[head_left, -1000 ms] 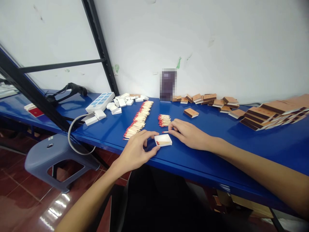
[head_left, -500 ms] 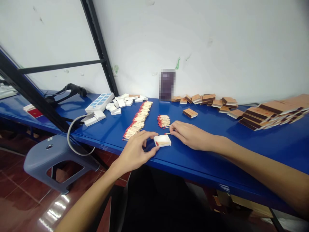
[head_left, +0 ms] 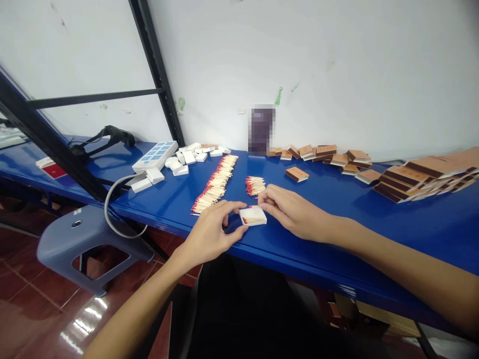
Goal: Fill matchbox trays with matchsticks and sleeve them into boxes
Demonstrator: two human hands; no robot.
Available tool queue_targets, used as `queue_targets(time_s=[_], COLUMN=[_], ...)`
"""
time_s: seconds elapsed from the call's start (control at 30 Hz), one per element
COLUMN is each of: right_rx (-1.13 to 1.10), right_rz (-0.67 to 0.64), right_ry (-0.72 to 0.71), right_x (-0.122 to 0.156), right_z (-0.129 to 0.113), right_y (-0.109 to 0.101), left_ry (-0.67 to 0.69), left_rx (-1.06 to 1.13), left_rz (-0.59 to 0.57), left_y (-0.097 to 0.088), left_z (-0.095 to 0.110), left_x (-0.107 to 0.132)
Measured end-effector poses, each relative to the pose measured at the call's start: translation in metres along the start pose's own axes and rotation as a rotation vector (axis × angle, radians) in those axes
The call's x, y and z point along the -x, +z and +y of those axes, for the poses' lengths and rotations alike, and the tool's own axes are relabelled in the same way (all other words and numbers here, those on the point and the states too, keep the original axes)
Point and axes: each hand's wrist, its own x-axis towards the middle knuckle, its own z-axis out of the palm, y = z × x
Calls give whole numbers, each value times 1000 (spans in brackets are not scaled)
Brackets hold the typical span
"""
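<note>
Holding white tray [head_left: 256, 213] at its left end with left hand [head_left: 213, 227]: index finger at far corner, thumb at near corner. Pinching single match [head_left: 253, 206] in right hand [head_left: 290, 207] between thumb and fingertips, red head pointing left, just beyond tray's far rim. Cannot tell exact contact, partly hidden. Hands apart from each other, one at each end of tray.

Tray near front edge of blue surface [head_left: 322, 254], a few loose matches [head_left: 254, 220] lying inside along near wall, heads left. Beyond tray, small pile [head_left: 255, 185] close by right knuckles; cannot tell if touching. To the left, long row of matches [head_left: 215, 184].

Judged step: handling one match at tray's rim. To do it well, brace tray lightly at both corners; avoid squeezing enough to bow the walls, thin-looking. Grip match toward its plain end, leaving red head free and unrubbed. Line up with sticks inside: head left, parallel to near wall. Clear far rim fully before any lowering, then lower flat, not slanted, or risk crossing sticks. Hold wrist low and steady on surface. Avoid brushing small pile with knuckles, or risk scattering.
</note>
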Motion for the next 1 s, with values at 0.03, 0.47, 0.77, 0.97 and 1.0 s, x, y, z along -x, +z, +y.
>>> queue_targets(time_s=[0.03, 0.47, 0.77, 0.97, 1.0], right_rx=[-4, 146, 209, 142, 139], right_rz=[-27, 134, 97, 41, 33], right_ry=[-10, 103, 110, 156, 149], right_x=[1, -7, -9, -9, -8], right_z=[-3, 19, 45, 40, 39], right_y=[1, -2, -3, -3, -2], left_ry=[1, 9, 10, 8, 9], left_rx=[0, -3, 36, 40, 34], left_rz=[-1, -29, -49, -44, -42], left_y=[0, -1, -2, -2, -2], left_z=[0, 0, 0, 0, 0], left_x=[0, 0, 1, 1, 0])
